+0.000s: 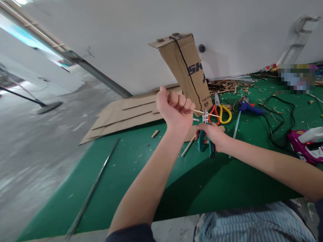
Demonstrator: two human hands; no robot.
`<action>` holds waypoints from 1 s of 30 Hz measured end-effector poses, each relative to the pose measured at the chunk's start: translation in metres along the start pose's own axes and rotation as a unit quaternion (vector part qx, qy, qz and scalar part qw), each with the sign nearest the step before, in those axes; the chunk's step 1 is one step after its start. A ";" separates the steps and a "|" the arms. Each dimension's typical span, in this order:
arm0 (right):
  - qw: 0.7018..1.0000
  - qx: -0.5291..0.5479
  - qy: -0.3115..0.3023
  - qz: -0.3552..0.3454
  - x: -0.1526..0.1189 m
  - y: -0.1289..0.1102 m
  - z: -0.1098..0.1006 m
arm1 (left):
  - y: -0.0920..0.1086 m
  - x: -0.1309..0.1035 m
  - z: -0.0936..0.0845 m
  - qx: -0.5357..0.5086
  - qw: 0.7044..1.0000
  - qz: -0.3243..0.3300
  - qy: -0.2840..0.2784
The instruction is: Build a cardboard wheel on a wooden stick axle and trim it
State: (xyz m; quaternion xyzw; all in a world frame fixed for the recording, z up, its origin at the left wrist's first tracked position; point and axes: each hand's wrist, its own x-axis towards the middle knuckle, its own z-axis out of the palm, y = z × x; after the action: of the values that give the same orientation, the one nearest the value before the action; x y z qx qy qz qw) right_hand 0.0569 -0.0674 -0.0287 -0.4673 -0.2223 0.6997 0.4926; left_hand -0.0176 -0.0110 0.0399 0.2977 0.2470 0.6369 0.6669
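Note:
My left hand is closed around a thin wooden stick, which sticks out to the right past its little-finger side. My right hand holds green-handled pliers, jaws pointing up. The jaws are at the stick, just right of my left hand; whether they grip it is too small to tell. Another thin stick slants down to the left below my right hand. Behind the pliers lie scissors with red and yellow handles. A flat cardboard piece lies under my hands.
A tall cardboard box leans at the wall, beside flat cardboard sheets. To the right are a blue glue gun, a magenta device and cardboard scraps. A long clear strip lies on the green table.

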 end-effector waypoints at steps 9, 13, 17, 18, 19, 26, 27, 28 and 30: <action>1.000 -0.013 0.004 0.008 0.003 0.000 -0.002 | -0.007 -0.002 -0.002 0.022 0.999 0.016 -0.021; 1.000 -0.001 -0.009 0.012 0.009 0.004 -0.004 | -0.007 -0.006 0.001 0.030 0.999 0.016 -0.019; 0.999 0.020 -0.041 0.005 0.014 0.009 -0.007 | -0.011 -0.009 0.006 0.041 0.999 0.020 -0.011; 0.998 0.023 -0.050 0.006 0.015 0.010 -0.007 | -0.012 -0.010 0.006 0.044 0.999 0.022 -0.009; 0.998 0.023 -0.056 0.008 0.016 0.011 -0.008 | -0.013 -0.010 0.007 0.047 0.999 0.024 -0.007; 0.997 0.002 -0.075 0.025 0.021 0.016 -0.010 | -0.017 -0.011 0.006 0.057 0.997 0.043 -0.004; 0.997 0.005 -0.077 0.029 0.021 0.017 -0.010 | -0.018 -0.011 0.006 0.057 0.997 0.047 -0.003; 0.996 0.008 -0.079 0.033 0.020 0.017 -0.010 | -0.018 -0.011 0.006 0.057 0.997 0.051 -0.001; 0.996 0.011 -0.077 0.044 0.019 0.017 -0.010 | -0.020 -0.012 0.005 0.057 0.997 0.057 0.000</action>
State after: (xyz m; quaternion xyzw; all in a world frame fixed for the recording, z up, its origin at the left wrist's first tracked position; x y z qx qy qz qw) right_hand 0.0557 -0.0591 -0.0543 -0.4162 -0.2315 0.7567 0.4479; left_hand -0.0006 -0.0236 0.0287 0.3488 0.2651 0.6586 0.6117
